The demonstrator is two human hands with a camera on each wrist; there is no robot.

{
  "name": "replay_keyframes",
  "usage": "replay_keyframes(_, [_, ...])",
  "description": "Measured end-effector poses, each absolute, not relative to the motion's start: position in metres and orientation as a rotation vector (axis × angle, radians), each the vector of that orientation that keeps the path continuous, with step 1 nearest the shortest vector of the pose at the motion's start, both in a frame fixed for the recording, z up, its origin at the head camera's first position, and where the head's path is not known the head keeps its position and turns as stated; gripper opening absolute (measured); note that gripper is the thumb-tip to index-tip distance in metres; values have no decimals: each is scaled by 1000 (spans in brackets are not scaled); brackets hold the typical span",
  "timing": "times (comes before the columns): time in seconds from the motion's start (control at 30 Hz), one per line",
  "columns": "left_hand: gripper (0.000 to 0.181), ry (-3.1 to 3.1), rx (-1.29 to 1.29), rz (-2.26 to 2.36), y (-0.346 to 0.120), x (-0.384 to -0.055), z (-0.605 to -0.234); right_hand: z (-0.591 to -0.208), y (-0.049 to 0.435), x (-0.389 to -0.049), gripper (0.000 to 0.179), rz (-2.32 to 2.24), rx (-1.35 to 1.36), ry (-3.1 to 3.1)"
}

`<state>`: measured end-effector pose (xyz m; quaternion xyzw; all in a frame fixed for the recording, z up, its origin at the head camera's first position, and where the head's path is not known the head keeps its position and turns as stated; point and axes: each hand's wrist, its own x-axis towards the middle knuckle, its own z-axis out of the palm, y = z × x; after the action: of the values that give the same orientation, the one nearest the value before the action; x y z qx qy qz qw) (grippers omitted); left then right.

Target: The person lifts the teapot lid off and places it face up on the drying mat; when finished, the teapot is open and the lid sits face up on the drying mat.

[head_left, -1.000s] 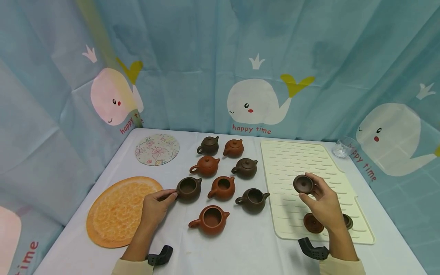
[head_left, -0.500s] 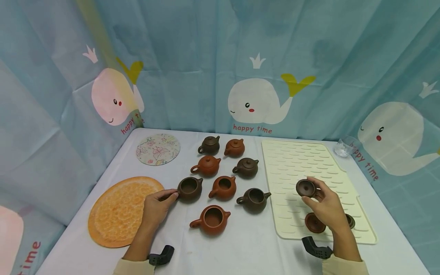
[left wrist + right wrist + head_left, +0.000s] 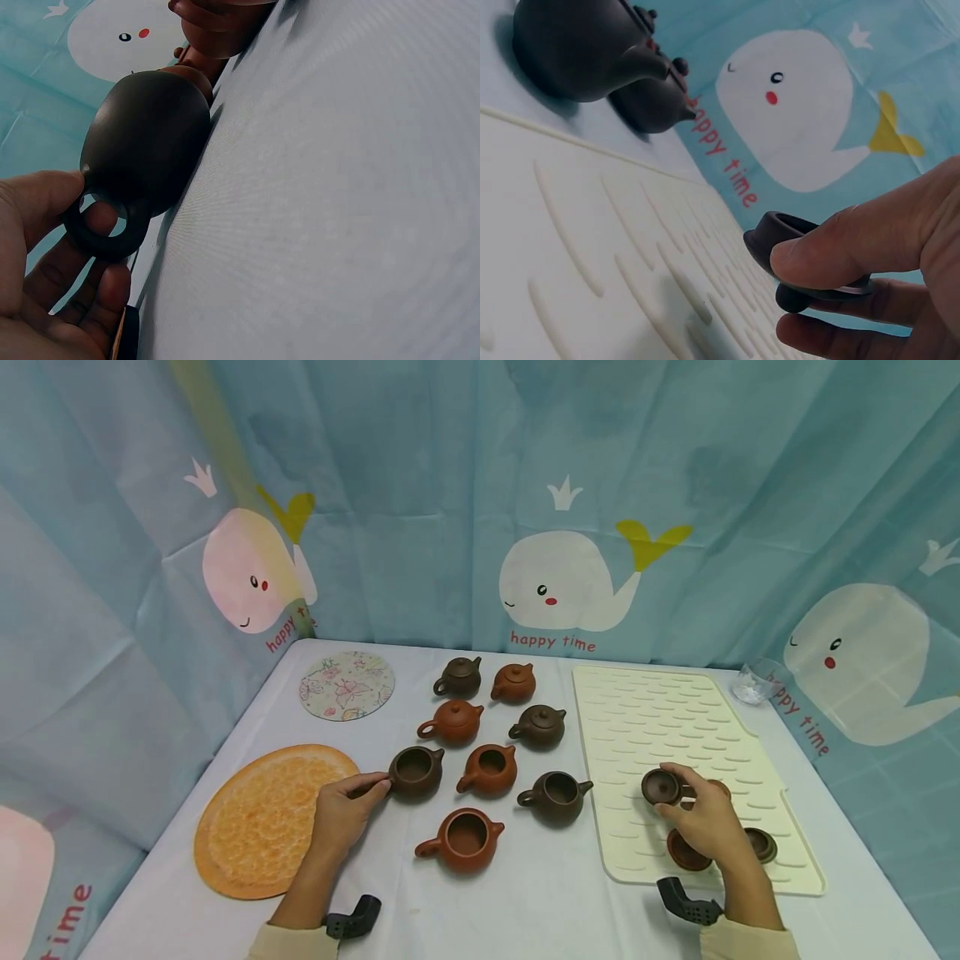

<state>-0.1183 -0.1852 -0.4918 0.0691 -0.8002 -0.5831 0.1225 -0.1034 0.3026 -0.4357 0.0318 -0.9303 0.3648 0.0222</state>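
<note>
My left hand (image 3: 347,814) pinches the ring handle (image 3: 112,244) of a dark brown lidless teapot (image 3: 415,772), which stands on the white cloth. Over the cream mat (image 3: 637,710), my right hand (image 3: 708,817) grips a dark teapot lid (image 3: 662,787) between thumb and fingers. In the right wrist view the lid's knob (image 3: 792,298) points down and its inner rim faces up. Below and beside that hand lie a reddish lid (image 3: 686,852), a dark lid (image 3: 762,846) and another reddish lid (image 3: 722,787), partly hidden by the fingers.
Two reddish lidless teapots (image 3: 465,841) and a dark one (image 3: 558,798) stand mid-table. Behind are several lidded teapots (image 3: 454,722). A bread-patterned round mat (image 3: 262,827) and a floral round mat (image 3: 347,686) lie left. A clear glass bowl (image 3: 753,683) stands back right.
My right hand has brought the dark lid lower and nearer over the cream mat, and a reddish lid behind it has come into sight. My left hand stays on the teapot handle.
</note>
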Motion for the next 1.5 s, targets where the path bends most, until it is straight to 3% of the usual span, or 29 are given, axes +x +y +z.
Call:
replay_keyframes(0.87, [14, -2335, 204, -1707, -185, -118, -490, -446, 302, -105, 62, 925, -94, -3081])
replay_keyframes(1.5, [24, -2364, 221, -1599, -189, -115, -474, -414, 308, -93, 62, 1007, 59, -2875])
